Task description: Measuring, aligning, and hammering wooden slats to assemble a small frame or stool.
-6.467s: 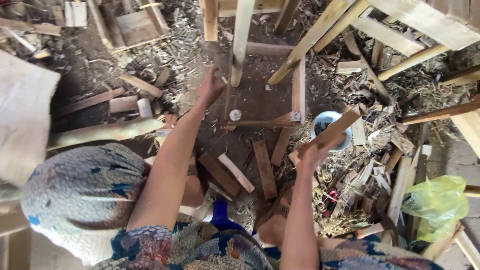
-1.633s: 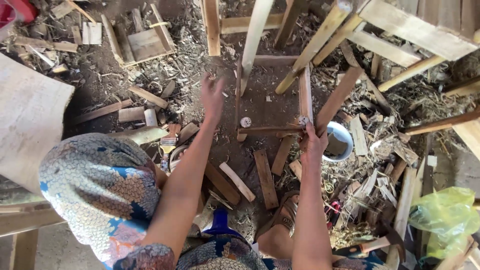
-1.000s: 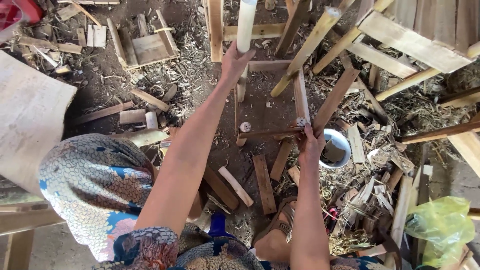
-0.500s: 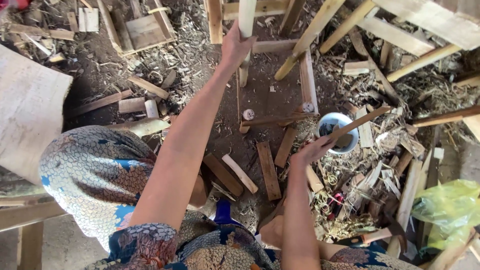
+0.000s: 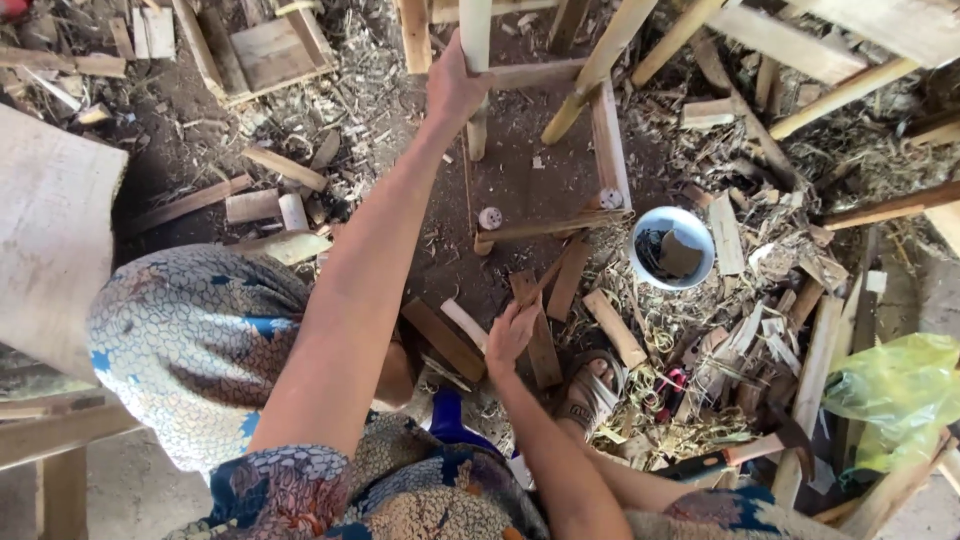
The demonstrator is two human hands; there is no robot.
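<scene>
We gripped upright post (image 5: 476,40) with left hand (image 5: 452,88); right hand (image 5: 512,333) pinched thin stick (image 5: 545,282), axis slanting toward frame (image 5: 610,140).

white bowl (image 5: 672,247), yellow-green bag (image 5: 895,395), perhaps scale-patterned blue-brown cloth (image 5: 185,345)

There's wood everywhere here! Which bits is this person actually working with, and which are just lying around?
In hand:
- left hand grips an upright wooden leg of the small wooden frame
- right hand holds a thin wooden stick

Lying about:
- white bowl
- offcut blocks
- wood shavings
- yellow plastic bag
- hammer
</scene>
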